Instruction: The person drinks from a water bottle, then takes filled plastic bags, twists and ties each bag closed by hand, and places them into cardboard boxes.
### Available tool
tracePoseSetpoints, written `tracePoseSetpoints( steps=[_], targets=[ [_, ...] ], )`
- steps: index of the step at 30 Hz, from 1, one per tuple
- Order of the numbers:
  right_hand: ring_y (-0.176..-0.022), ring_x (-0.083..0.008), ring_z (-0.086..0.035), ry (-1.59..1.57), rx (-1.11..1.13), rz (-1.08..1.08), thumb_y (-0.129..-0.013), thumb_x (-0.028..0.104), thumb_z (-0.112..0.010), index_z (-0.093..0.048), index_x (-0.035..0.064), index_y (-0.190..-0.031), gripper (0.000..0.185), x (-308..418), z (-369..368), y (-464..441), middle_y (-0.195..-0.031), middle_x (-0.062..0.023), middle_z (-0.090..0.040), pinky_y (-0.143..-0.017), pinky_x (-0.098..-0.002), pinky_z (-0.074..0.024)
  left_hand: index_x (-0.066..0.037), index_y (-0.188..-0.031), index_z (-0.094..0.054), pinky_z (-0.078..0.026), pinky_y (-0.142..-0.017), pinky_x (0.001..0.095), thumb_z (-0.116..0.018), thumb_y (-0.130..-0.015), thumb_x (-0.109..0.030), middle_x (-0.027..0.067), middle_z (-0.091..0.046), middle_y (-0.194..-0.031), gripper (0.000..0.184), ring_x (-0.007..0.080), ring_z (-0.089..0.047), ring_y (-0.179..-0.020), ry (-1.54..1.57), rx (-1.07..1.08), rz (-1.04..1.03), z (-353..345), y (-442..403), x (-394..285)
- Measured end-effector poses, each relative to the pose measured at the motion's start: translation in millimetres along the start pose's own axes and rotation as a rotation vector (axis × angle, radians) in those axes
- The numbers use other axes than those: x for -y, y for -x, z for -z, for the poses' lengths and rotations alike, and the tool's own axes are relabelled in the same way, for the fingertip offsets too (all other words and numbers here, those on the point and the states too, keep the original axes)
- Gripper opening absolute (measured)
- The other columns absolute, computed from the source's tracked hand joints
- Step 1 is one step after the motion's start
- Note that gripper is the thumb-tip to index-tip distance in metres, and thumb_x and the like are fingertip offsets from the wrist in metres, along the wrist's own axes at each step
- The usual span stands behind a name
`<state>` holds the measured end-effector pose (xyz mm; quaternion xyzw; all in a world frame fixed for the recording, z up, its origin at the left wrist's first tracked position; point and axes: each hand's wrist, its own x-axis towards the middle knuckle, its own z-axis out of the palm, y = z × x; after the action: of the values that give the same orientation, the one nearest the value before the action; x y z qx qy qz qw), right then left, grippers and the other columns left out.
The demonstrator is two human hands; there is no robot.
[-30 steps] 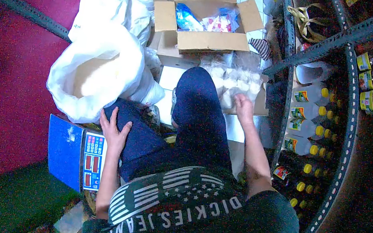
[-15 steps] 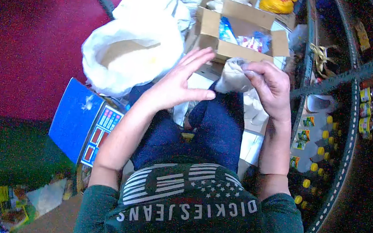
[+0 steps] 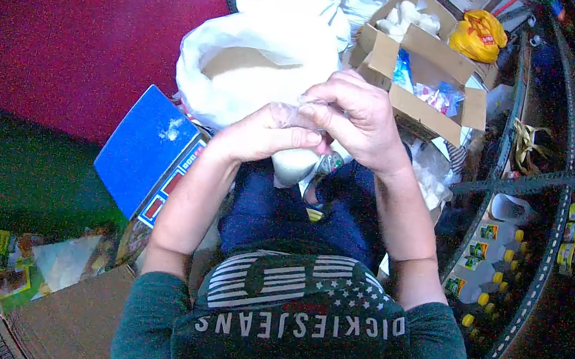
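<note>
A small clear plastic bag (image 3: 294,165) filled with white stuff hangs between my hands, above my lap. My left hand (image 3: 268,133) is wrapped round the bag's neck. My right hand (image 3: 358,119) pinches the gathered plastic at its top, close against the left fingers. Just beyond my hands stands a large open white sack (image 3: 194,80), its rim rolled down, with pale loose contents inside. The exact grains or powder in the small bag are too blurred to tell.
A blue scale (image 3: 147,152) with a keypad stands at my left. Ahead on the right are an open cardboard box (image 3: 409,109) with plastic packets, a box of white bags (image 3: 409,21) and a yellow bag (image 3: 479,36). Shelving with yellow-capped bottles (image 3: 499,277) runs along the right.
My left hand, open before, has closed round the bag's neck. My right hand has brought the bag leftward, and both hands now meet at its top. The view has shifted.
</note>
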<state>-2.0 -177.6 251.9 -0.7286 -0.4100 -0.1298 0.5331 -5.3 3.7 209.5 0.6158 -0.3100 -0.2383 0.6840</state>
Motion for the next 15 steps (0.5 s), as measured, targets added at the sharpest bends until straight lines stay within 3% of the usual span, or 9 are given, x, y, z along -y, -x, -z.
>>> tracePoseSetpoints(
  steps=[1,2,3,5,8,9,11,12,15],
  targets=[
    [-0.071,-0.017,-0.056,-0.074,-0.01,-0.055,-0.077,0.003,-0.062,-0.062,0.0007,-0.083,0.006,-4.8,-3.9,3.1,-0.076,-0.0063,-0.06,-0.066,-0.0281,-0.043,-0.003,-0.084,-0.06,-0.045,-0.08,0.032,-0.057,-0.086,-0.029,0.0058,-0.061,-0.083,0.026,0.0159,-0.057,-0.083,0.011,-0.066,-0.034,0.9,3.6,7.8],
    [-0.077,-0.0162,-0.057,-0.388,-0.079,-0.209,-0.078,-0.001,-0.061,-0.062,-0.0001,-0.09,0.012,-11.4,-6.9,12.3,-0.086,-0.0071,-0.06,-0.07,-0.0257,-0.0446,-0.002,-0.079,-0.059,-0.045,-0.079,0.0331,-0.055,-0.088,-0.031,0.0064,-0.06,-0.079,0.031,0.0174,-0.057,-0.082,0.024,-0.13,-0.064,2.0,7.0,12.0],
    [-0.089,-0.02,-0.059,-0.435,-0.184,-0.244,-0.087,0.021,-0.056,-0.058,0.0005,-0.105,0.027,-37.7,-10.5,28.3,-0.099,-0.0095,-0.06,-0.079,-0.0336,-0.0472,-0.003,-0.074,-0.056,-0.045,-0.077,0.0342,-0.052,-0.09,-0.032,0.0064,-0.058,-0.075,0.033,0.0185,-0.056,-0.079,0.071,-0.226,-0.135,4.3,8.0,8.2],
    [-0.099,-0.0224,-0.055,-0.903,-0.403,-0.227,-0.09,0.04,-0.047,-0.048,0.005,-0.121,0.047,-83.5,-19.3,52.9,-0.107,-0.0121,-0.057,-0.086,-0.036,-0.0439,-0.004,-0.066,-0.049,-0.045,-0.074,0.0364,-0.047,-0.092,-0.034,0.0062,-0.053,-0.067,0.04,0.0208,-0.055,-0.074,0.166,-0.42,-0.279,7.4,9.7,-11.4],
    [-0.111,-0.0282,-0.047,-1.391,-0.866,-0.743,-0.085,0.064,-0.034,-0.033,0.0145,-0.133,0.069,-144.2,-66.2,127.5,-0.123,-0.014,-0.048,-0.091,-0.0477,-0.0377,-0.005,-0.063,-0.045,-0.045,-0.07,0.0363,-0.044,-0.093,-0.034,0.0054,-0.047,-0.058,0.042,0.0209,-0.054,-0.066,0.195,-0.58,-0.446,8.2,15.1,-46.1],
    [-0.116,-0.0314,-0.043,-1.501,-0.965,-0.909,-0.084,0.066,-0.031,-0.031,0.0174,-0.134,0.07,-153.0,-85.1,141.9,-0.128,-0.0155,-0.045,-0.094,-0.0521,-0.0344,-0.005,-0.063,-0.046,-0.045,-0.069,0.0357,-0.044,-0.094,-0.033,0.0054,-0.047,-0.058,0.042,0.0204,-0.054,-0.066,0.081,-0.695,-0.314,2.5,14.0,-50.0],
    [-0.122,-0.0341,-0.039,-1.839,-0.784,-0.769,-0.083,0.069,-0.024,-0.032,0.0167,-0.134,0.073,-117.3,-106.3,110.7,-0.133,-0.0171,-0.039,-0.098,-0.0547,-0.031,-0.004,-0.064,-0.047,-0.045,-0.068,0.0343,-0.044,-0.094,-0.032,0.0054,-0.048,-0.059,0.041,0.0194,-0.054,-0.066,-0.145,-0.917,-0.024,-16.8,7.2,-48.6],
    [-0.123,-0.0341,-0.037,-1.826,-0.789,-0.79,-0.083,0.069,-0.022,-0.032,0.0145,-0.134,0.075,-98.0,-108.6,96.9,-0.135,-0.0161,-0.037,-0.1,-0.0541,-0.0288,-0.004,-0.064,-0.047,-0.046,-0.066,0.0327,-0.045,-0.094,-0.03,0.0052,-0.049,-0.059,0.039,0.0183,-0.055,-0.064,0.008,-0.529,-0.242,-7.5,-4.3,-5.9],
    [-0.127,-0.0338,-0.033,-1.808,-0.722,-0.762,-0.082,0.071,-0.019,-0.032,0.0101,-0.135,0.081,-77.8,-104.9,67.1,-0.14,-0.0144,-0.032,-0.104,-0.0528,-0.0238,-0.004,-0.065,-0.047,-0.046,-0.064,0.0329,-0.046,-0.093,-0.028,0.0053,-0.049,-0.059,0.038,0.0188,-0.055,-0.063,-0.044,-0.65,-0.173,-14.6,-4.3,-18.6]
  ],
)
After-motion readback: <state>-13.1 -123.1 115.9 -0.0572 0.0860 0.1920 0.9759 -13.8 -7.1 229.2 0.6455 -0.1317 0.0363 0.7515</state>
